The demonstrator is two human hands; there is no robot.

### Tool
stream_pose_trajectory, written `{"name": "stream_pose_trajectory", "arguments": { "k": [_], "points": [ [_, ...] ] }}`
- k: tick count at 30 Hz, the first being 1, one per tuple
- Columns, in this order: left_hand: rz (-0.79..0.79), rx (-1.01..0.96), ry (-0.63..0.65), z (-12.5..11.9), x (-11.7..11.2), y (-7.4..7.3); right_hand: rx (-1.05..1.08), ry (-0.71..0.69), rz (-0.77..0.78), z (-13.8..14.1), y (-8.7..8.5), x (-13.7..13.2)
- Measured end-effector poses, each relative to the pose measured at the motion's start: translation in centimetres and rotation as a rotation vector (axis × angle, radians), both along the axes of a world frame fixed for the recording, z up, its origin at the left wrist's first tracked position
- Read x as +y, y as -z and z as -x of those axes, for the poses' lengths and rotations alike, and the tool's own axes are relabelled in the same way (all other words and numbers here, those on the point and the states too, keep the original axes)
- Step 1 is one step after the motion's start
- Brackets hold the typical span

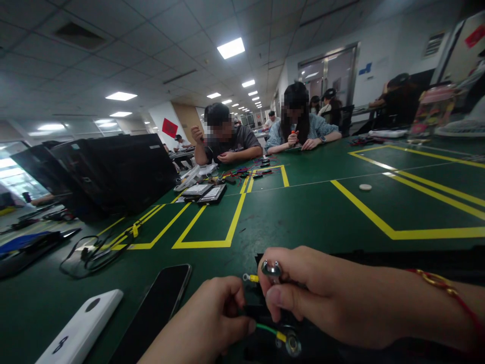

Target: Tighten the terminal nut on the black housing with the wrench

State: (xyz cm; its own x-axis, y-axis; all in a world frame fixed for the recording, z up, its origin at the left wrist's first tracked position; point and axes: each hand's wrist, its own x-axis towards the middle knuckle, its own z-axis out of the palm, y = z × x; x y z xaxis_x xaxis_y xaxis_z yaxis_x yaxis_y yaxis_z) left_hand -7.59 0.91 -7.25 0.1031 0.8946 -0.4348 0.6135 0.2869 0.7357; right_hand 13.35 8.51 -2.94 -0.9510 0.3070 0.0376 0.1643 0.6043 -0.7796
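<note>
My right hand (299, 288) is closed around a shiny open-end wrench (271, 268), its forked head showing above the thumb. Beside it on the left, my left hand (215, 313) has thumb and fingertips drawn together. A green wire (265, 328) emerges at that thumb tip and seems pinched there. Its yellow sleeve (281, 336) leads to a round metal fastener (293, 345) on a dark piece of equipment (364, 258), mostly hidden under my right arm. Between the hands, a ring terminal (246, 277) with another yellow sleeve sticks out.
Left of my hands lie a dark phone (155, 308) and a white power bank-like block (81, 328). Farther out are a black cable (94, 258), hard drives (206, 193), coloured wires (253, 172) and large black cases (117, 169). Two people work across the green table (288, 227).
</note>
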Motion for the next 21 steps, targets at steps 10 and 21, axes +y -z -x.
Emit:
{"name": "stream_pose_trajectory", "arguments": {
  "k": [10, 21],
  "points": [
    [-0.038, 0.075, -0.042, -0.51, -0.13, -0.97, -0.084, -0.208, 0.045, 0.55, 0.0, 0.49],
    [-0.012, 0.068, -0.079, -0.48, -0.07, -0.72, -0.1, -0.229, 0.011, 0.78, 0.66, 0.27]
  ]
}}
